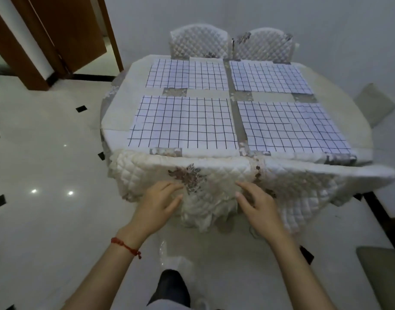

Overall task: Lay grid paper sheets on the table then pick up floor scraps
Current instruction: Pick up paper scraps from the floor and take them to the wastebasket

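From my feed the bench [129,90] fills the middle of the view, draped in a quilted cloth [303,173] that hangs over the near edge. Four grid sheets lie flat on it in two rows: far left sheet [187,73], far right sheet [270,78], near left sheet [184,123], near right sheet [290,127]. They sit apart with strips of cloth showing between them, which I read as deliberate spacing so none overlaps, and the laying step looks done to me.

Two quilted chairs [198,43] stand tucked against the far side, out of the way. A brown door [64,36] stands at the upper left over the glossy floor [46,153].

My left hand [157,205] and right hand [256,202] are both down at the hanging cloth, fingers [169,186] loose and straight, resting against the fabric and grasping nothing. I judge they are there to smooth or lift the drape.

I can pick out no paper scraps for certain. The dark marks on the floor look like tile inlays. Below my hands lies something pale and translucent, too blurred to name. The drape hides whatever is under the bench, and the frame cuts off the floor to the right.
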